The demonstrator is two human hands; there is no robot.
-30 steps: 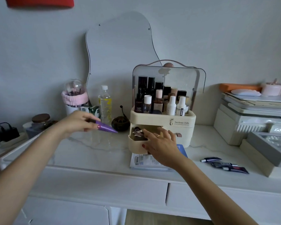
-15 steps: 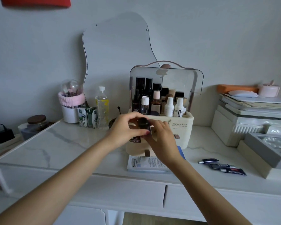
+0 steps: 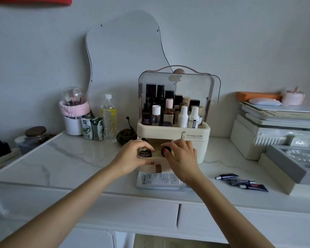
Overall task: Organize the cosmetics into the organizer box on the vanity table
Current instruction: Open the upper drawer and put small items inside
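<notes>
**Both hands at the open drawer**

The drawer [image 3: 150,164] of the organizer [image 3: 193,140] is seen pulled out toward the person, and both hands are over it; the left hand [image 3: 132,156] is laid over the drawer's left part, fingers curled down into it, thumb resting on the front wall; whether anything is pinched under those fingertips cannot be told; a dark sachet [image 3: 145,152] is seen lying in the drawer just beneath and beyond the left fingers; a small black round pot [image 3: 166,151] is pinched by the right hand [image 3: 182,154], thumb in front and curled fingers behind, held over the drawer's right part just right of the left fingertips; a ring is worn on one right finger.

Beyond the fingers, the organizer's upper tray is packed with upright bottles [image 3: 170,111] under a raised clear lid [image 3: 190,86]; below the wrists, a printed packet [image 3: 159,179] is partly tucked under the drawer front; well to the right of the right hand, three dark tubes [image 3: 242,181] are lying flat on the table [image 3: 70,158], touching or nearly so; to the left of the left hand, a water bottle [image 3: 108,117], two cartons [image 3: 92,128] and a brush cup [image 3: 73,113] are stood near the wall, with a mirror [image 3: 123,56] mounted behind.
</notes>
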